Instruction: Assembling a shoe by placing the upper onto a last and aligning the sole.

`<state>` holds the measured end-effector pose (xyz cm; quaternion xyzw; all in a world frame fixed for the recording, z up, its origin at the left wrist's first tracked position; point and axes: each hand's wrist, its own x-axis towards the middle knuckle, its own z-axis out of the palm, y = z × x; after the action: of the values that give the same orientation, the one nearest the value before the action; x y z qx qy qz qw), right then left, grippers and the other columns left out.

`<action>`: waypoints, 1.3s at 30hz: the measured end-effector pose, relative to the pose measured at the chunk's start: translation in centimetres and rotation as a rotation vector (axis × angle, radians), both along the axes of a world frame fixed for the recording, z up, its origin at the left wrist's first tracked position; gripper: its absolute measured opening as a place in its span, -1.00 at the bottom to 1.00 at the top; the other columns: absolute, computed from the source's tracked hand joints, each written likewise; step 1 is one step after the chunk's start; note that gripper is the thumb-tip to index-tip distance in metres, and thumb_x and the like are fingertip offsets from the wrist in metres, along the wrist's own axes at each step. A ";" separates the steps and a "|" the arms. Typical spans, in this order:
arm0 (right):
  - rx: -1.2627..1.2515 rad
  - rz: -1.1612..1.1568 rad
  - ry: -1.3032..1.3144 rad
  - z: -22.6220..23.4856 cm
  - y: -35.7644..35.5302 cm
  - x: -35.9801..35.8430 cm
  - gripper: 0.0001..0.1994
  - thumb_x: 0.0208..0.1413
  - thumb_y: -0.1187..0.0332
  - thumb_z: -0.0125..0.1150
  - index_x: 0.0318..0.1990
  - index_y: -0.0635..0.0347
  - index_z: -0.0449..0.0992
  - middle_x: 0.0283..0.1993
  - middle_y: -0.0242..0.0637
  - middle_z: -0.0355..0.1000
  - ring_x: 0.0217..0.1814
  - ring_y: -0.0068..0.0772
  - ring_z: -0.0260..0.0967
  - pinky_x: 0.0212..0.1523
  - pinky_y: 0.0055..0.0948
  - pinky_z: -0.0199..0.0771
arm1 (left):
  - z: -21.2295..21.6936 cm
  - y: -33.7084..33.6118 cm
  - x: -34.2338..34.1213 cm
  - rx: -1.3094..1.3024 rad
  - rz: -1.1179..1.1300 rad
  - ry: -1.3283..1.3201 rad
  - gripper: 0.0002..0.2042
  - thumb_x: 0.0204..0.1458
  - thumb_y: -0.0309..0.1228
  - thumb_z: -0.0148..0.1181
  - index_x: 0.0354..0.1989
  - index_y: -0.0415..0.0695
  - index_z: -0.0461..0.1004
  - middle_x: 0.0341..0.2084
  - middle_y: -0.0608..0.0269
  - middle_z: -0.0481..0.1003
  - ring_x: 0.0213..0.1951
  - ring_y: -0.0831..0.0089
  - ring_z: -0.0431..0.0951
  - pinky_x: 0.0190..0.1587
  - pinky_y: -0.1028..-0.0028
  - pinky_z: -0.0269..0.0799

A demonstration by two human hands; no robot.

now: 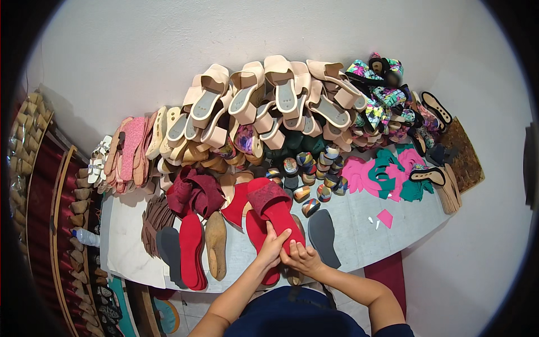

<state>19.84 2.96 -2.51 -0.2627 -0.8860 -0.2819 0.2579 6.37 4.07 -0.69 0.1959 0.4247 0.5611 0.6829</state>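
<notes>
A red slide sandal (279, 218) with a darker red, patterned strap is tilted up between my two hands at the table's front edge. My left hand (272, 247) is closed on the left edge of its sole, near the heel. At the heel end, my right hand (304, 260) grips the sole with bent fingers. Beneath the sandal lies another red sole (255, 230), partly hidden. A brown shoe last (296, 276) shows under my right hand, mostly covered. To the left lie a wooden shoe last (215, 247), stacked red insoles (192, 253) and dark grey soles (169, 253).
Beige heeled sandals (209, 96) are piled along the wall. Colourful patterned sandals (387, 98) and pink and green cut pieces (387, 171) lie right. A grey sole (324, 238) and multicoloured heel blocks (310, 206) are nearby. Racks of shoe lasts (81, 224) stand left.
</notes>
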 end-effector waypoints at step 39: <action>-0.172 0.045 -0.224 1.7 -3.7 -4.2 -0.72 -0.10 0.19 -0.10 -0.15 -0.16 0.28 0.03 -0.41 0.14 0.18 -0.44 -0.06 0.14 -0.16 -0.37 | -0.6 -1.6 -4.7 -0.117 -0.216 -0.113 -0.49 -0.02 -0.46 0.04 0.10 -0.12 -0.01 -0.22 0.20 0.32 -0.25 0.46 0.40 -0.26 0.50 0.41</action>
<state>15.60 -0.74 -0.80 -0.2309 -0.9358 -0.2264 0.1402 1.69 2.45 -1.34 0.1683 0.3942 0.4687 0.7724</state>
